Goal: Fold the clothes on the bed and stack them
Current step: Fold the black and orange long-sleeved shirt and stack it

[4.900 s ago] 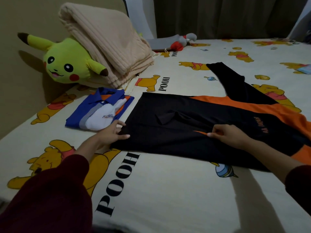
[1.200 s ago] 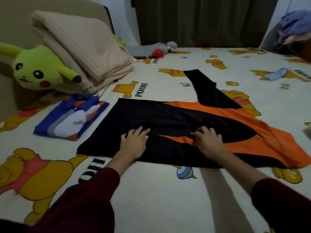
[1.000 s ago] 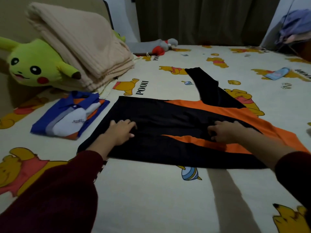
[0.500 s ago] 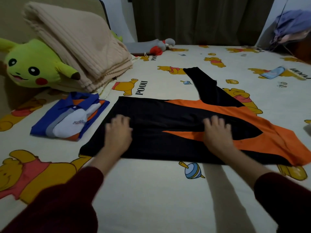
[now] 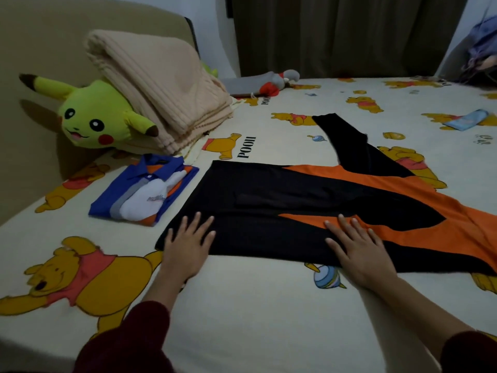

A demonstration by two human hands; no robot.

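A black and orange shirt (image 5: 282,205) lies flat across the bed, its near side folded over and one black sleeve (image 5: 349,141) sticking out toward the far side. My left hand (image 5: 188,243) presses flat on the shirt's near left corner, fingers straight. My right hand (image 5: 357,246) lies flat on the near edge further right, fingers spread over black and orange cloth. A folded blue, grey, white and orange polo shirt (image 5: 145,195) sits just left of it.
The bed sheet (image 5: 255,305) is cream with cartoon bear prints. A yellow plush toy (image 5: 94,117) and a folded beige blanket (image 5: 161,90) lie at the far left. A grey and red plush (image 5: 269,82) lies by the curtain. A small blue item (image 5: 468,122) lies far right.
Both hands have slid back toward me along the shirt, from its middle to its near edge, staying flat. The fold lies smoother.
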